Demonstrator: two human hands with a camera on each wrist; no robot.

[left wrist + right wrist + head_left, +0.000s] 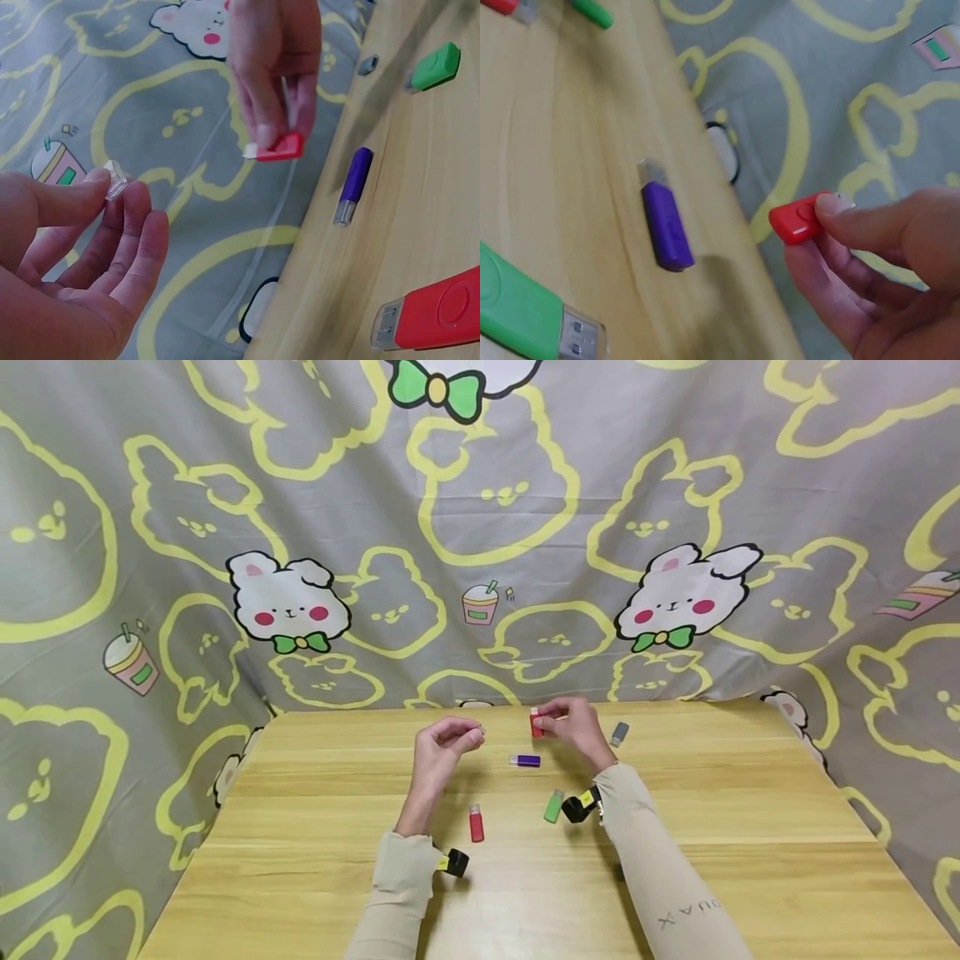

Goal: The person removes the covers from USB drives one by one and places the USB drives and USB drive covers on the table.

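Observation:
My left hand (442, 756) is raised over the table's far side. Its thumb and fingers pinch a small clear cap (115, 180). To the right, my right hand (577, 727) holds a red USB flash drive (799, 219) between thumb and fingers, up off the table. The drive's pale connector end shows in the left wrist view, beside the thumb. A purple flash drive (527, 761) with a clear cap lies between and below the hands. Nearer me lie another red flash drive (476, 824) and a green flash drive (553, 807), both capped.
A grey flash drive (619, 733) lies right of my right hand. Part of another green object (592, 11) shows at the top of the right wrist view. The wooden table (300, 877) ends at a patterned grey curtain (390, 685).

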